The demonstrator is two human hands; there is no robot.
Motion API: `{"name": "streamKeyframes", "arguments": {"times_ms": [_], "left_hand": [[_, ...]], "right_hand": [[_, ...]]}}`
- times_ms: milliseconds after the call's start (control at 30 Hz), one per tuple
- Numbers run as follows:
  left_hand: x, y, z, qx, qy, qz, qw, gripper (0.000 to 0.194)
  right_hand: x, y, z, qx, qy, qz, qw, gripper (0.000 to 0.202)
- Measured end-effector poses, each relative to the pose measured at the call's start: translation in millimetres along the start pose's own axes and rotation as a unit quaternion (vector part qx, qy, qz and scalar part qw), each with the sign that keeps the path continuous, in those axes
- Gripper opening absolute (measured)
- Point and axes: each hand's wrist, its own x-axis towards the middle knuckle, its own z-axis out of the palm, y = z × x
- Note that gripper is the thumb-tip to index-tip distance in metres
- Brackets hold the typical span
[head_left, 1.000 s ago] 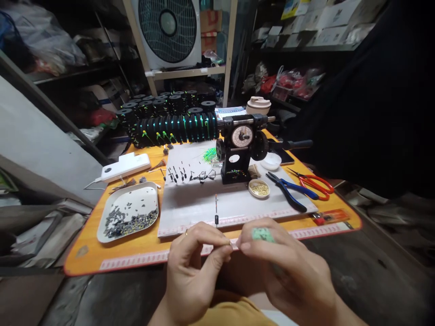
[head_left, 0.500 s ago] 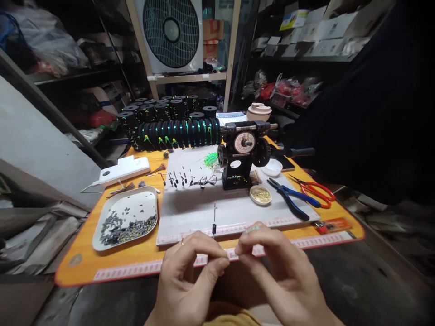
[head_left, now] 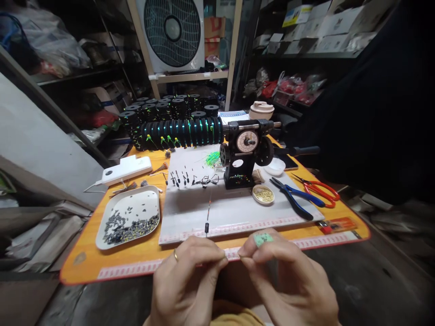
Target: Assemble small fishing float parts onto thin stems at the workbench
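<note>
My left hand [head_left: 185,276], with a ring on one finger, pinches thumb and forefinger together above the table's front edge. Opposite it, my right hand [head_left: 288,271] makes a similar pinch, a small gap between the two sets of fingertips. A green wrap [head_left: 263,239] shows on a right-hand finger. Whatever the fingertips hold is too small to make out. Just beyond the left hand, a small black cylindrical piece [head_left: 206,227] sits on a thin upright line or wire in front of the white board [head_left: 183,217].
A hand-cranked winder [head_left: 239,156] carrying black spools [head_left: 183,132] stands on the board. A white tray [head_left: 136,202] of small dark pieces lies left. Right are a dish [head_left: 262,203] of gold beads, blue-handled pliers [head_left: 295,203], and a red-handled tool [head_left: 326,192].
Both hands have turned slightly, so the ring and the green wrap show more. The small black piece has shifted a little left. The view has moved slightly.
</note>
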Motion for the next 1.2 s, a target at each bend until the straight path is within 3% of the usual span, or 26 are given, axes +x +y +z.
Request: {"name": "streamKeyframes", "arguments": {"times_ms": [167, 333, 533, 667, 933, 1200], "left_hand": [[2.8, -3.0, -0.9, -0.017, -0.012, -0.058, 0.998, 0.023], [5.5, -6.2, 4.5, -0.024, -0.001, -0.103, 0.994, 0.018], [10.4, -10.3, 13.5, 0.061, 0.018, -0.018, 0.998, 0.021], [14.9, -9.5, 15.9, 0.032, 0.025, -0.027, 0.999, 0.019], [15.4, -7.6, 15.8, -0.055, 0.053, -0.122, 0.990, 0.015], [10.5, -5.8, 15.1, -0.043, 0.077, -0.168, 0.982, 0.014]], "right_hand": [[8.5, -2.0, -7.3, -0.053, -0.001, -0.099, 0.994, 0.044], [13.8, 0.9, -9.3, -0.106, 0.015, -0.123, 0.987, 0.041], [11.9, 11.4, -12.1, -0.245, 0.001, -0.200, 0.949, 0.031], [12.1, 21.8, -11.2, -0.216, -0.045, -0.234, 0.947, 0.025], [16.6, 23.6, -7.0, -0.143, -0.058, -0.192, 0.969, 0.037], [16.2, 19.2, 2.9, -0.066, 0.062, -0.090, 0.992, 0.046]]}}
